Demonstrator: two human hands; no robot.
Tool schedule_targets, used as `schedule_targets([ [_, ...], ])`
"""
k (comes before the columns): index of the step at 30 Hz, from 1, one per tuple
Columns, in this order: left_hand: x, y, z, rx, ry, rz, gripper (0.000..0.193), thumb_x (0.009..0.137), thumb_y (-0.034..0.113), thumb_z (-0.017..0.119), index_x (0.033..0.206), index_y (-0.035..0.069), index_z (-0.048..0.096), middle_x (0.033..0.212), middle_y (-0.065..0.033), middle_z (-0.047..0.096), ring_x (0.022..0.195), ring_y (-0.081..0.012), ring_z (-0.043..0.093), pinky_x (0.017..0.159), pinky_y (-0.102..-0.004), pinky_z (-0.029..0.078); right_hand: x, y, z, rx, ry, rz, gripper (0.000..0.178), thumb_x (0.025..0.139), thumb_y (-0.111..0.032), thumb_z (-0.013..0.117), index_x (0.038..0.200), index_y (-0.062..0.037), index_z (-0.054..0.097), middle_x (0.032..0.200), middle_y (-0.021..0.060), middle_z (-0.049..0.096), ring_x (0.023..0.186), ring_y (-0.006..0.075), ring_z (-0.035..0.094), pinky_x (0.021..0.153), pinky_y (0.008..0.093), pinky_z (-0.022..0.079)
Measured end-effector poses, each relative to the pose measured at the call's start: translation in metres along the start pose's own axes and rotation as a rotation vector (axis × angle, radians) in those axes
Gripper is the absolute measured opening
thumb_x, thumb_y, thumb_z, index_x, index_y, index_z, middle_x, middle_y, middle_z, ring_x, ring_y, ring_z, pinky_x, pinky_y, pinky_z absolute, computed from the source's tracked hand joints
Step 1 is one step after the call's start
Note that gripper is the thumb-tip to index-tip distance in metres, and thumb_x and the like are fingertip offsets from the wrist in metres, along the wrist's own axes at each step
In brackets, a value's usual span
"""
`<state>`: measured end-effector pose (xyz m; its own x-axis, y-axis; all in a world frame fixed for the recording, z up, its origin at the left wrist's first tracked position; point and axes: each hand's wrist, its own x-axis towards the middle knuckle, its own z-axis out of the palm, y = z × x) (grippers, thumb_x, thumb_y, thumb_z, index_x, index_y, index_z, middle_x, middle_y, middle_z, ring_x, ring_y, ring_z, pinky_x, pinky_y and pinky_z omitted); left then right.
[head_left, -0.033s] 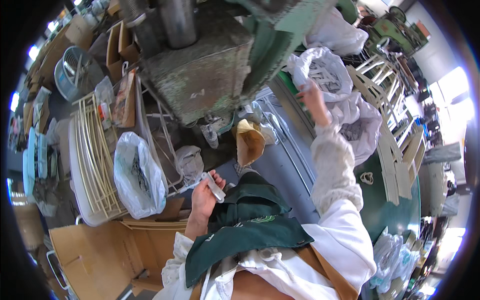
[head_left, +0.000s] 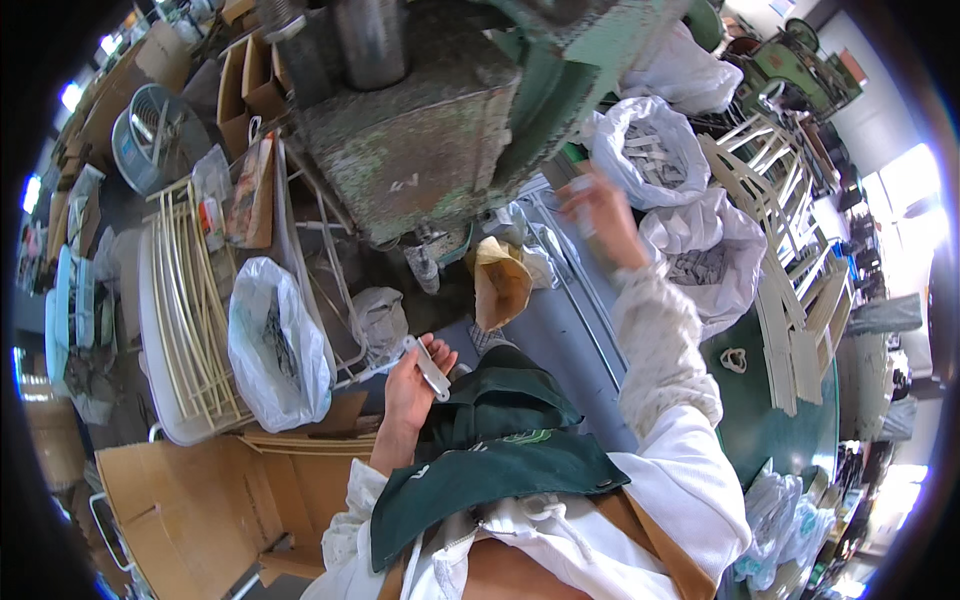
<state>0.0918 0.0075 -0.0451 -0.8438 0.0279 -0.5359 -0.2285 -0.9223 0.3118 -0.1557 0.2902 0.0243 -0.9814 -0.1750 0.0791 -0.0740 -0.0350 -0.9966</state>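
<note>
My left hand (head_left: 408, 392) is closed round a flat, pale grey-white strip (head_left: 428, 370) with rounded ends and what look like holes, held above my dark green apron (head_left: 500, 400). Smeared by motion, my right hand (head_left: 607, 220) is reaching forward on the right; a pale patch shows at its fingers, too blurred to tell as a held piece. Beside it stands a white plastic bag (head_left: 612, 150) holding several pale flat pieces (head_left: 655, 155). Nearer me is a second white bag (head_left: 740, 225) with greyish pieces inside.
A worn green press machine (head_left: 420, 160) looms ahead. An opened brown paper bag (head_left: 503, 285) sits below it. To the left are a white bag of dark pieces (head_left: 255, 375), cream rods (head_left: 185, 300) and a cardboard box (head_left: 190, 500). Cream slats (head_left: 775, 310) lie on the green table (head_left: 740, 410) at right.
My right hand has moved left and toward me, away from the mouth of the far white bag. My left hand still holds the pale strip, nearly in the same place.
</note>
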Motion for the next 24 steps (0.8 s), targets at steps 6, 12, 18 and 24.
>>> schedule_targets([
  [6,0.005,0.010,0.028,0.179,0.010,0.116,0.030,0.096,0.024,0.051,0.108,-0.003,0.057,0.103,-0.0185,0.064,0.093,-0.0292,0.065,0.088,-0.0416,0.053,-0.058,-0.018,0.158,0.257,-0.521,0.209,0.021,0.094,-0.006,0.050,0.106,0.0107,0.052,0.088,0.0179,0.065,0.075,0.0227,0.068,0.067,0.0304,0.058],
  [12,0.013,0.015,0.038,0.185,-0.003,0.116,0.031,0.096,0.026,0.050,0.111,-0.001,0.059,0.096,-0.0127,0.065,0.087,-0.0226,0.063,0.082,-0.0378,0.054,-0.055,-0.005,0.169,0.194,-0.510,0.300,0.021,0.094,-0.006,0.049,0.109,0.0087,0.052,0.085,0.0171,0.065,0.074,0.0219,0.068,0.065,0.0292,0.058],
  [18,0.013,0.026,0.039,0.441,-0.086,-0.035,0.030,0.095,0.023,0.054,0.110,-0.002,0.059,0.082,-0.0048,0.061,0.070,-0.0129,0.058,0.063,-0.0258,0.049,-0.073,-0.011,0.143,-0.708,-0.042,-0.632,0.022,0.080,-0.006,0.066,0.102,-0.0030,0.064,0.087,0.0102,0.059,0.070,0.0250,0.059,0.061,0.0341,0.048],
  [24,0.008,0.015,0.060,0.503,-0.214,-0.180,0.038,0.095,0.033,0.052,0.107,-0.002,0.059,0.086,-0.0074,0.062,0.069,-0.0115,0.057,0.061,-0.0240,0.047,-0.090,-0.009,0.126,-0.287,-0.543,-0.196,0.014,0.078,0.001,0.065,0.092,0.0007,0.065,0.076,0.0111,0.060,0.068,0.0279,0.059,0.062,0.0325,0.048],
])
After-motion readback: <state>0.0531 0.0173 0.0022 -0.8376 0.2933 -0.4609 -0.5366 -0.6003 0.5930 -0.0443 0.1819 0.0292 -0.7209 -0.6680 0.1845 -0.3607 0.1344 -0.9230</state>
